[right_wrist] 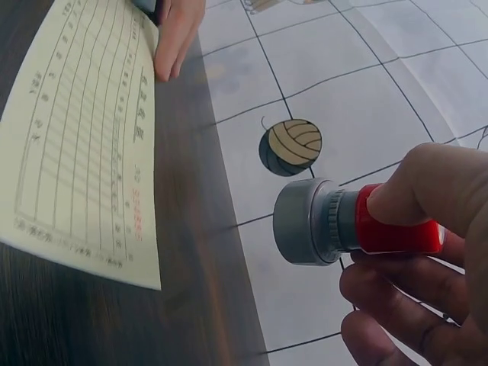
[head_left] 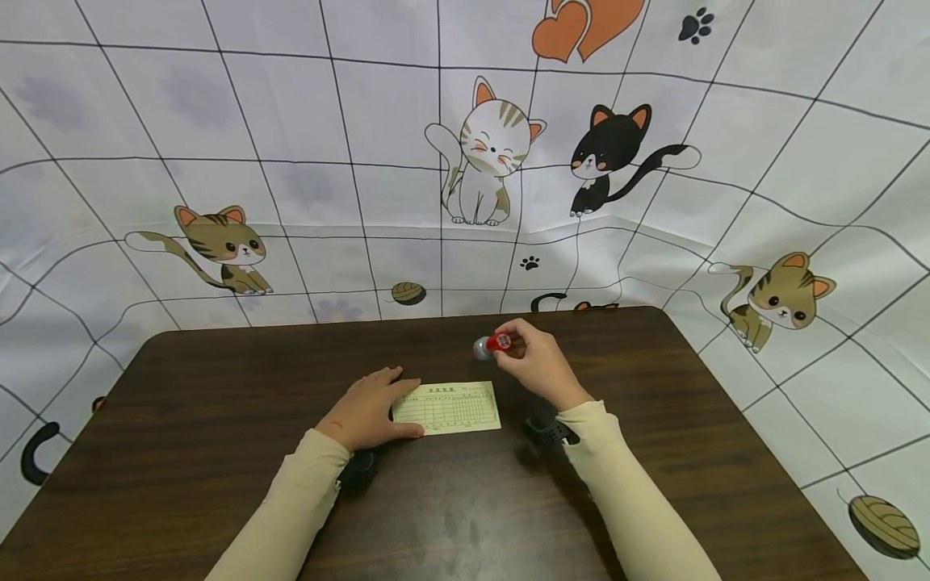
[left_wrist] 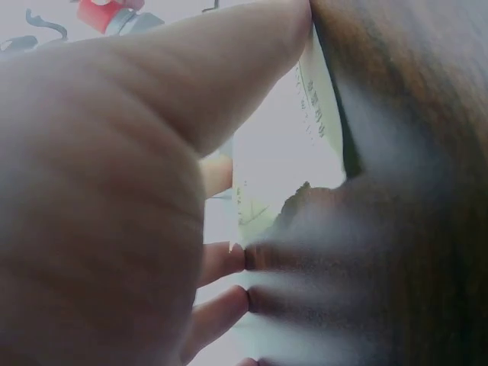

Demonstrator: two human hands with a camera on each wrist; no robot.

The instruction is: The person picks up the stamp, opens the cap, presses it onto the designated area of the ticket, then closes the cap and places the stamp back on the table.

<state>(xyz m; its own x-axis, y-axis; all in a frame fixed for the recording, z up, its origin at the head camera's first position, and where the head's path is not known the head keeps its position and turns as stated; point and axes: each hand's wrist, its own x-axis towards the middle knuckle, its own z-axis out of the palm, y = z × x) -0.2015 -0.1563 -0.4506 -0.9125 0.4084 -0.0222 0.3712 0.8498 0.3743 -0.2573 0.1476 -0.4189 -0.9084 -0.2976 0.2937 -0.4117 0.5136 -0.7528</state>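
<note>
A pale yellow receipt pad printed with a ruled table lies on the dark table. My left hand rests at its left end, fingers and thumb spread, with the thumb on the near corner and the index finger by the far one. Past the pad's far right corner, my right hand pinches a stamp by its red handle. The stamp is held sideways above the table, its round grey head pointing left, away from the palm. The left wrist view is blurred and shows the left thumb over the pad.
The brown wooden table has rounded far corners. Behind it hangs a white cloth with a black grid and cartoon cats. Dark wrist devices, such as the right one, sit under both wrists.
</note>
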